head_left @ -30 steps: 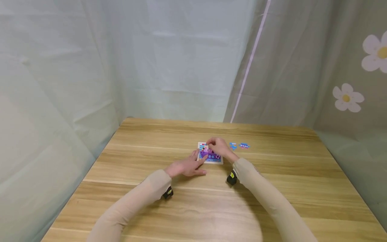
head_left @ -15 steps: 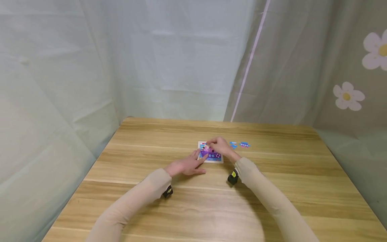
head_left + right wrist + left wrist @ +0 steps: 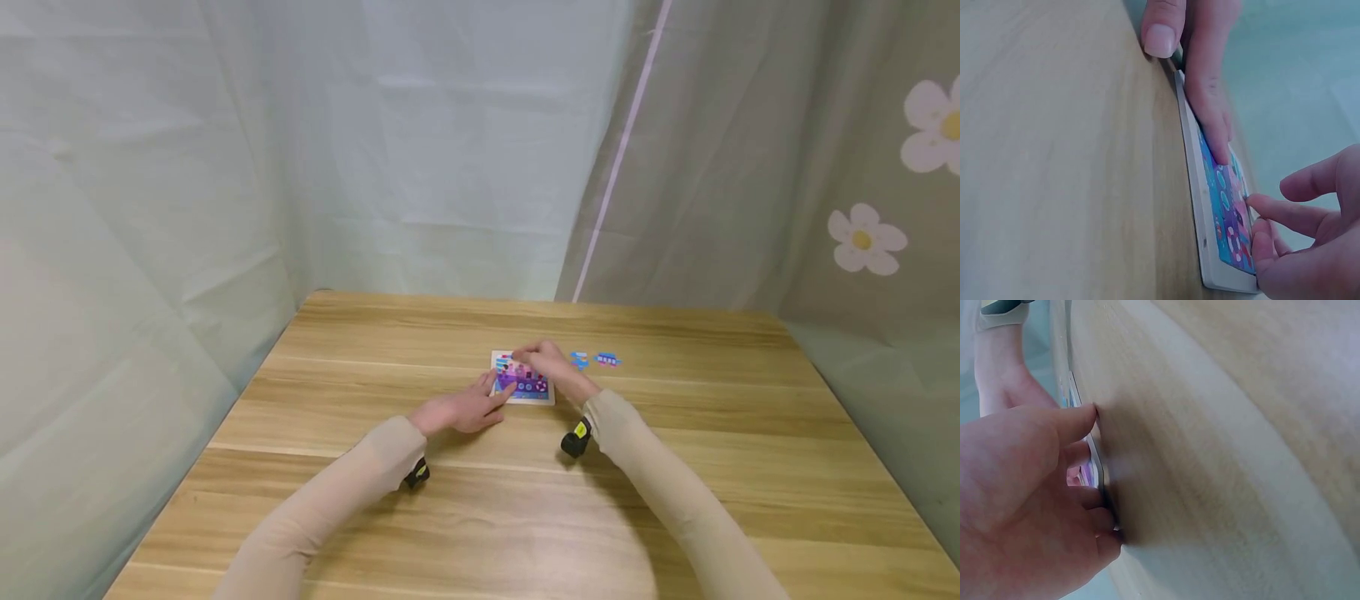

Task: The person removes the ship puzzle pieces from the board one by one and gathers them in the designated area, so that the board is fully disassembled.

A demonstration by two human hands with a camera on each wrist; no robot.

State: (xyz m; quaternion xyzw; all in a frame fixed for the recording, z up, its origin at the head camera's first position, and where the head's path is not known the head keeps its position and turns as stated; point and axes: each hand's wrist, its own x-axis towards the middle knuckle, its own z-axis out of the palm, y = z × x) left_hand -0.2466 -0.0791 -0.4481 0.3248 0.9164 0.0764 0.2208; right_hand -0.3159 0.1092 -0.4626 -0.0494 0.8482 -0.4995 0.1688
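Note:
A small white-framed jigsaw puzzle board (image 3: 542, 400) with a purple ship picture lies flat on the table. My left hand (image 3: 472, 408) rests at its lower left, with the index finger laid across the picture. In the left wrist view, the left hand's thumb (image 3: 1079, 422) and other fingers touch the table along the board's edge. My right hand (image 3: 549, 360) reaches over the top right of the puzzle. In the right wrist view, the right hand's fingertips (image 3: 1257, 203) press on the picture, while its thumb (image 3: 1310, 181) stands lifted apart. No piece shows between them.
Two loose blue puzzle pieces lie right of the board: one piece (image 3: 579, 360) near the right hand, the other piece (image 3: 607, 359) farther right. The wooden table (image 3: 360, 350) ends at a hanging grey curtain (image 3: 465, 167). Both wrists carry a black camera (image 3: 576, 439).
The right hand's fingers have flattened from a pinch-like pose into a press on the board's upper part. The left thumb has drawn in slightly toward its fingers. The loose pieces lie unmoved.

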